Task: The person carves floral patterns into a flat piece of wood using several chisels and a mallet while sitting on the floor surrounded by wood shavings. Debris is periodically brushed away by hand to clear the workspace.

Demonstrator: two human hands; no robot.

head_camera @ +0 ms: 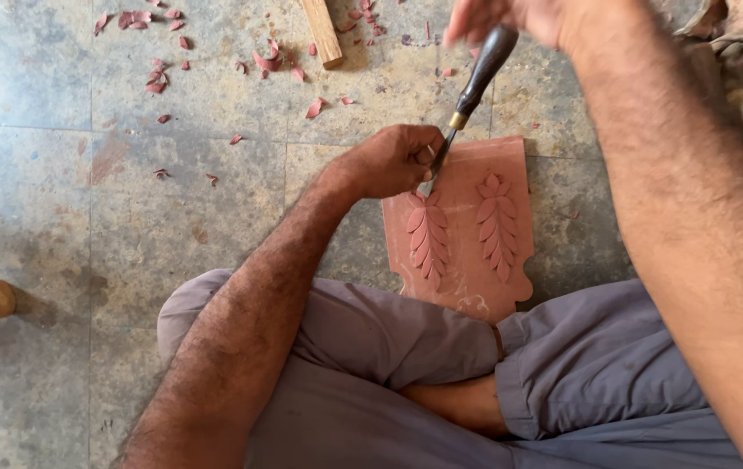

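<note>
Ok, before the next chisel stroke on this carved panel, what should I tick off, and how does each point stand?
1. Left hand steadies the chisel near its blade: ok.
2. Right hand grips the top of the dark handle: ok, though blurred and partly out of frame.
3. Blade tip sits on the reddish carved panel, above the left leaf motif: ok.
4. Panel lies flat on the stone floor, against the crossed legs: ok.
5. Left fingers clear of the cutting edge: cannot tell.
6. Wood shavings lie away from the panel: ok.

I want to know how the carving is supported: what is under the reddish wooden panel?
The panel lies flat on the grey stone floor. Its near edge disappears behind the person's knees, so any prop there is hidden.
</note>
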